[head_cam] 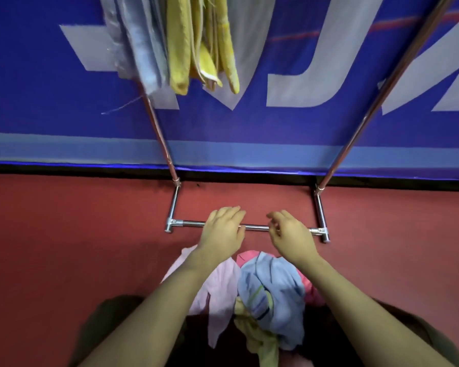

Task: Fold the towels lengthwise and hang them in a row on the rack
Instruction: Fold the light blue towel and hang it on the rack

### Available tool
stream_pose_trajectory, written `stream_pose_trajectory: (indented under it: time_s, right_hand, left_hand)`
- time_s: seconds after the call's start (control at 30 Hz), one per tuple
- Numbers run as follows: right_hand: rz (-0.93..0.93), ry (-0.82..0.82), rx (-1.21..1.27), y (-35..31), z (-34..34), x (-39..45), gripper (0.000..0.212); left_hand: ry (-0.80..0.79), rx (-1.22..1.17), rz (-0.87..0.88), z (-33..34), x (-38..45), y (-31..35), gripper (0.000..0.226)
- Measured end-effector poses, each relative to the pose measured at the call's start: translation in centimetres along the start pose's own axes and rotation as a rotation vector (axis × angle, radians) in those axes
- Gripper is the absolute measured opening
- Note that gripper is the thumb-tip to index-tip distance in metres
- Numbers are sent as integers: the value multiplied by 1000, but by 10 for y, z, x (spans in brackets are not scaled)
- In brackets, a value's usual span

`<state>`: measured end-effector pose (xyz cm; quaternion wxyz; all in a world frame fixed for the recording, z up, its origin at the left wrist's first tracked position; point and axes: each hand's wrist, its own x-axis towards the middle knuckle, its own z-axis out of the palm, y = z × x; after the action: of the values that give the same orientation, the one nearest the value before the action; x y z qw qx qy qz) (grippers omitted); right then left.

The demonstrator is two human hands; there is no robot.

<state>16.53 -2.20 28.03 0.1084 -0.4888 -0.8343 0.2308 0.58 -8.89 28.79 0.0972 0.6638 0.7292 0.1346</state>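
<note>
Left hand flat, right hand loosely curled, both empty above the base bar. Below the arms, a pile of unfolded towels. Top left, 2 hung towels, bunched. Risk: crowding the row, knocking these off.

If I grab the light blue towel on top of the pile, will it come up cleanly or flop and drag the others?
The light blue towel lies crumpled in soft folds, so it will probably hang limp. It overlaps the yellow cloth and the pink towel, so it may tug them. It looks thin, likely light.
</note>
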Motion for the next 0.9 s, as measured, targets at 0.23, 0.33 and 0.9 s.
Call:
stream_pose_trajectory:
  time_s: [0.23, 0.33, 0.9]
  right_hand:
    - [177, -129, 23, 106, 71, 12, 30]
    - [228, -160, 41, 145, 108, 11, 26]
    - [330, -318, -33, 208, 245, 7, 43]
  left_hand:
    - [-188, -28, 36, 117, 38, -3, 36]
    - [-280, -48, 14, 165, 47, -3, 34]
    - [-686, 70, 38, 307, 55, -45, 52]
